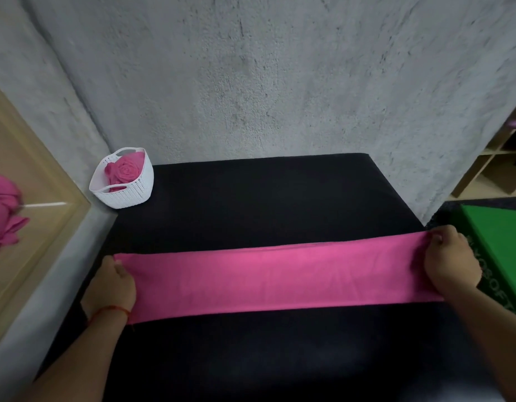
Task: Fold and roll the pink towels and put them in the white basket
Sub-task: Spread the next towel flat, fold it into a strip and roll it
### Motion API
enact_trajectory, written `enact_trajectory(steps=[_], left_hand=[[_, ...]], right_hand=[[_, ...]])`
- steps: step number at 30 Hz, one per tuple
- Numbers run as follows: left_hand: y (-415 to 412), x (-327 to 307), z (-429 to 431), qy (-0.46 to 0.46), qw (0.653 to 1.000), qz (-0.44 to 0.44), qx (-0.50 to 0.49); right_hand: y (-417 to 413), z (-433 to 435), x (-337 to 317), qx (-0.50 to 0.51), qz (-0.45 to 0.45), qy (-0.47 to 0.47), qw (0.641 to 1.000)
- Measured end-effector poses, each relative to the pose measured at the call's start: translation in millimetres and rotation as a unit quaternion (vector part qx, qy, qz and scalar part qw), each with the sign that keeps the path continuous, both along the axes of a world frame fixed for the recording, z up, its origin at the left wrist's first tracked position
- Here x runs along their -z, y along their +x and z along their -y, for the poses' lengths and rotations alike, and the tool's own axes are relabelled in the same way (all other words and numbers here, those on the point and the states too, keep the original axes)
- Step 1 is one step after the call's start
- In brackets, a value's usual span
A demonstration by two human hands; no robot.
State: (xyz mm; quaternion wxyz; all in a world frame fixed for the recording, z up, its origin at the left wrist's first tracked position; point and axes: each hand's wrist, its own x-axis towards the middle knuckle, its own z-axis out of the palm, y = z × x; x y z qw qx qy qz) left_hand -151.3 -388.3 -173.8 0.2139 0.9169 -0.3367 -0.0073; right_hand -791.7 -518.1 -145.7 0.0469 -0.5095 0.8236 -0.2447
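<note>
You've got the pink towel (280,281) folded into one long strip, stretched flat across the black bench (251,198) from side to side. Your left hand (113,285) is curled round its left end, fingers clamped on the cloth, a red string (111,310) round that wrist. Your right hand (451,262) grips the right end the same way, knuckles up, at the bench's right edge, just beside the green box (500,242). Over in the far left corner of the bench, against the grey wall (280,82), sits the white basket (126,195), well apart from the strip, with rolled pink towels (124,171) standing in it, spiral ends showing. At the far left edge of view, a loose heap of pink cloth (1,210) lies on a pale wooden surface.
</note>
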Motion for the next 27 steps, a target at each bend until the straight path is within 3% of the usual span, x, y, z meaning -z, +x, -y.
enact_trajectory(steps=[6, 27], left_hand=[[-2.0, -2.0, 1.5, 0.003, 1.0, -0.022, -0.018], [29.0, 10.7, 17.3, 0.022, 0.998, 0.059, 0.014]], right_hand=[[5.9, 10.0, 5.4, -0.022, -0.06, 0.046, 0.997], [4.5, 14.0, 25.3, 0.003, -0.024, 0.025, 0.999]])
